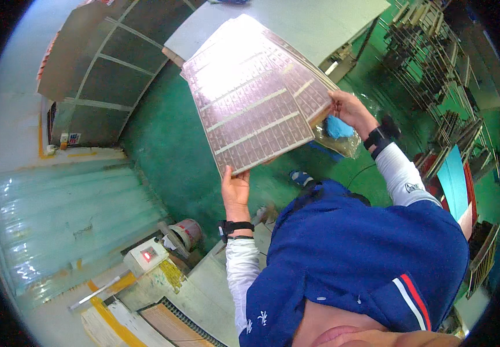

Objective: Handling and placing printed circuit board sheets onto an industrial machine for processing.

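A stack of flat, brownish-pink sheets (255,104) with rows of small rectangles and pale strips is held out in front of me. The sheets are slightly fanned, and strong glare whitens their far part. My left hand (236,186) grips the near left corner, its thumb up along the edge. At the right corner my right hand (351,113) is closed on the edge, its fingers partly hidden by the sheets. The stack's far end overlaps the white table (319,29) in view; whether it rests there I cannot tell.
Below the right hand lies a clear plastic bag with something blue (339,127). Metal racks (429,63) stand at the right. To the left are dark panels (105,69) and a corrugated translucent sheet (65,222). A control box (146,254) and a bucket (186,232) sit lower left.
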A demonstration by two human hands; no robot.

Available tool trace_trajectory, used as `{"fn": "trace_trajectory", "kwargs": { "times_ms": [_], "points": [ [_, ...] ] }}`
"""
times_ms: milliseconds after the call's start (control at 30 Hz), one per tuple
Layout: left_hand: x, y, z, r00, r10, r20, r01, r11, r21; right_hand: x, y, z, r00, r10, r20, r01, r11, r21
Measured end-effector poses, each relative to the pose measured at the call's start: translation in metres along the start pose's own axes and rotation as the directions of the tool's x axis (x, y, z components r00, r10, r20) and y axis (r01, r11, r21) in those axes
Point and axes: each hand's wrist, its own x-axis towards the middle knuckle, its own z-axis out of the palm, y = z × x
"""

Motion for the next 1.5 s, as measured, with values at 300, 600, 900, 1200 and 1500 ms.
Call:
{"fn": "trace_trajectory", "kwargs": {
  "times_ms": [300,600,900,1200,1500],
  "points": [
    [-0.009,-0.008,0.012,0.999,0.047,-0.011,-0.048,0.996,-0.08,-0.034,-0.002,0.048,0.939,0.001,0.344,-0.037,0.994,0.098],
    [-0.074,0.012,-0.011,0.984,0.177,0.029,-0.171,0.974,-0.151,-0.081,0.013,0.105,0.899,0.046,0.436,-0.001,0.995,-0.103],
    [-0.217,0.08,-0.126,0.827,0.541,-0.152,-0.562,0.807,-0.181,-0.119,0.092,0.219,0.645,0.258,0.719,-0.138,0.965,-0.223],
    [-0.447,0.009,-0.313,0.711,0.618,-0.335,-0.703,0.631,-0.327,-0.318,0.245,0.288,0.479,0.468,0.743,-0.165,0.879,-0.447],
    [-0.581,-0.127,-0.347,0.346,0.732,-0.586,-0.927,0.362,-0.094,-0.378,0.352,0.26,0.111,0.691,0.715,-0.206,0.719,-0.663]
  ]
}}
